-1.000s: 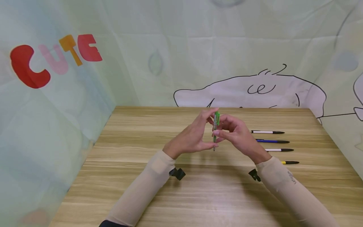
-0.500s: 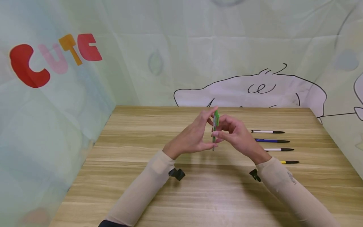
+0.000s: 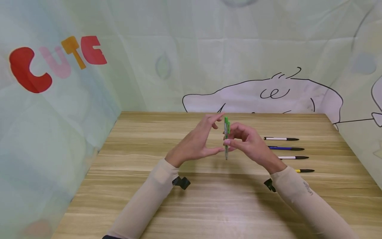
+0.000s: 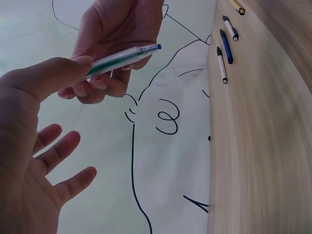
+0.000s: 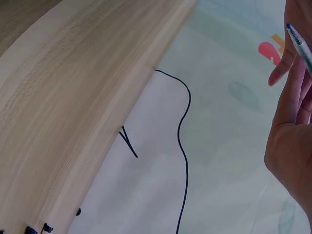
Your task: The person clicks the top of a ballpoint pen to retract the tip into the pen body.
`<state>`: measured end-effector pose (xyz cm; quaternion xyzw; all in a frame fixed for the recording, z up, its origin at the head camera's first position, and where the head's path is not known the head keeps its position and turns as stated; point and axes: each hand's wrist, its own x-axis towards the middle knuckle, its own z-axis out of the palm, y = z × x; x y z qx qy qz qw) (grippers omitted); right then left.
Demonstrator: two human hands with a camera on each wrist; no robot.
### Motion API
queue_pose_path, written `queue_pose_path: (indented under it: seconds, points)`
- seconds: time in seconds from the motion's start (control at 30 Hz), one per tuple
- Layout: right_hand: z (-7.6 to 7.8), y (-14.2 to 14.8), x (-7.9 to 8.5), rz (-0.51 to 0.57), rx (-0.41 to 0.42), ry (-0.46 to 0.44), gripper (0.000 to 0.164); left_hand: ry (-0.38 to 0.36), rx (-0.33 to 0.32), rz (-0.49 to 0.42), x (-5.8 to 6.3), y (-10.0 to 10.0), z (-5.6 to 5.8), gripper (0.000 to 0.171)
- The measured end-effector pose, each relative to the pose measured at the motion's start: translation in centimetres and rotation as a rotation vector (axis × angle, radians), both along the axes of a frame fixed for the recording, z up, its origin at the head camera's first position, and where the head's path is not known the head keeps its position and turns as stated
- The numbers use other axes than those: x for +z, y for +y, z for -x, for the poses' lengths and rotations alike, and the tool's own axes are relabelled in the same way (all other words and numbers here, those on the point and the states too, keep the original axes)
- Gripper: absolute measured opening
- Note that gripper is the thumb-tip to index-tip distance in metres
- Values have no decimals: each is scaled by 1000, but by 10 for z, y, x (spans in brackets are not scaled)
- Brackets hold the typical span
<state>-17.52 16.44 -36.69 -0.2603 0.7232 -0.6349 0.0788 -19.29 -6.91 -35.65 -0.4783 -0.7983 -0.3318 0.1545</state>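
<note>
The right hand (image 3: 249, 144) has its grip clamped on a green pen (image 3: 226, 132), fingers and thumb curled round the barrel so it stands nearly upright above the middle of the worktop (image 3: 143, 132), its tip pointing down. The left hand (image 3: 197, 142) faces it with fingers straight and spread, its grip apart, only the thumb tip meeting the pen low on the barrel. From the head view, four more pens lie in a row to the right of the hands, well apart from them: a white pen (image 3: 280, 138) farthest back, a blue pen (image 3: 286, 148), a second white pen (image 3: 292, 157) and a yellow pen (image 3: 304, 171) nearest. The wood is bare on the left half and along the near edge; printed fabric walls close the far and side edges. The left wrist view shows the left thumb (image 4: 48, 78) touching the pen's (image 4: 122, 58) barrel while the right hand's (image 4: 117, 39) fingers wrap it, and the row of pens lies along the worktop (image 4: 263, 146) near its far edge. The right wrist view catches only the pen's tip (image 5: 300, 44) beside the right palm (image 5: 292, 136), with the worktop's edge (image 5: 97, 97) running past. Compared with half a second ago, the left fingers have opened away from the pen's top and the left forearm has shifted slightly leftward.
</note>
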Motion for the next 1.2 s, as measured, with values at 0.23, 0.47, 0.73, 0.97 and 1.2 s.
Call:
queue_pose_path:
  seconds: [0.23,0.47,0.73,0.97,1.2]
  points:
    - [0,6,-4,-30,-24,-7,23,-35,2,2,-1,-12,0,97]
    - [1,12,-5,-67,-28,3,22,-42,41,8,-3,-27,-2,85]
    - [5,22,-6,-106,-52,4,25,-77,106,30,-6,-47,-6,71]
    - [7,33,-7,-147,-108,-9,31,-102,173,52,-12,-64,-7,67]
    - [9,49,-8,-174,-145,-7,31,-129,214,61,-19,-84,-8,65]
